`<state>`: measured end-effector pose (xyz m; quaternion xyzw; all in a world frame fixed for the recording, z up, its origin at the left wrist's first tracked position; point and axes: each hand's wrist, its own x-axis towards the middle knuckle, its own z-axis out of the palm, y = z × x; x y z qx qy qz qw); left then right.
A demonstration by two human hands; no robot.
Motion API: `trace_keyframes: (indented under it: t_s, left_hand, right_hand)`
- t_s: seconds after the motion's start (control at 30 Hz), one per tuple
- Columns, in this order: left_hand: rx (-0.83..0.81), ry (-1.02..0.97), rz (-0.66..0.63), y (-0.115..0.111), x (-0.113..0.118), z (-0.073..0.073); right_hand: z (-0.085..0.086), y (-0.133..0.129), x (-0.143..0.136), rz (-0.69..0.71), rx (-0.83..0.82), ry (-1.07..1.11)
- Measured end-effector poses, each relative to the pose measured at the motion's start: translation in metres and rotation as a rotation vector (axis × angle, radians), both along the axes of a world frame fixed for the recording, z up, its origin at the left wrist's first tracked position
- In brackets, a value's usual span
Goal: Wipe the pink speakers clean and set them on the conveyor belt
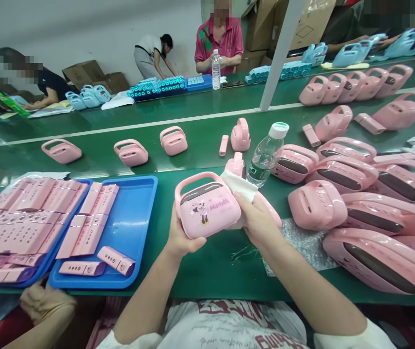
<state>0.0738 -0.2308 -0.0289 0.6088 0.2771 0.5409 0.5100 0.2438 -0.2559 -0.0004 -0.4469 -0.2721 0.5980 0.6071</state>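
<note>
In front of me, a pink portable speaker (211, 213) with a carry handle, a dark strip on top and a printed cartoon figure is held up off the green table. My left hand (183, 232) grips its left end, the thumb along the lower edge. At its right end is my right hand (260, 218), fingers closed on a white cloth (239, 184) that rests against the speaker's side. Behind the cloth another pink speaker (237, 164) stands partly hidden. A further pink piece (269, 209) lies partly covered by my right hand.
Blue trays (144, 228) with pink boxed pieces (91, 228) stand at left. A water bottle (266, 155) is just beyond my right hand. Many pink speakers (375, 252) crowd the right side; others sit along the conveyor (98, 131). Co-workers sit opposite; a neighbour's hand (47, 300) is lower left.
</note>
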Motion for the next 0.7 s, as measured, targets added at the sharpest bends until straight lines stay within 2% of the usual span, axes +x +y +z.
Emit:
trace_keyframes:
  t_s: [0.13, 0.2, 0.23, 0.33, 0.4, 0.5, 0.6, 0.7]
  left_hand:
    - [-0.037, 0.195, 0.319, 0.023, -0.018, -0.022]
    - [-0.044, 0.382, 0.47, 0.037, -0.015, -0.035]
    - [-0.023, 0.474, 0.502, 0.045, -0.011, -0.042]
    - [0.128, 0.649, 0.465, 0.068, 0.002, -0.066]
    - [0.221, 0.697, 0.451, 0.08, 0.008, -0.08]
    - [0.273, 0.75, 0.414, 0.088, 0.007, -0.091]
    - [0.29, 0.824, 0.353, 0.082, 0.001, -0.088]
    - [0.269, 0.988, 0.272, 0.065, -0.006, -0.067]
  right_hand:
    - [-0.015, -0.011, 0.01, -0.035, 0.076, -0.097]
    - [-0.019, -0.014, 0.012, -0.042, 0.063, -0.097]
    - [-0.02, -0.014, 0.013, -0.036, 0.052, -0.094]
    - [-0.022, -0.014, 0.013, -0.036, 0.008, -0.095]
    - [-0.024, -0.016, 0.014, -0.086, -0.049, -0.147]
    - [-0.03, -0.019, 0.018, -0.157, -0.079, -0.287]
    - [-0.034, -0.021, 0.019, -0.175, -0.069, -0.319]
    - [-0.032, -0.023, 0.017, -0.2, -0.146, -0.241]
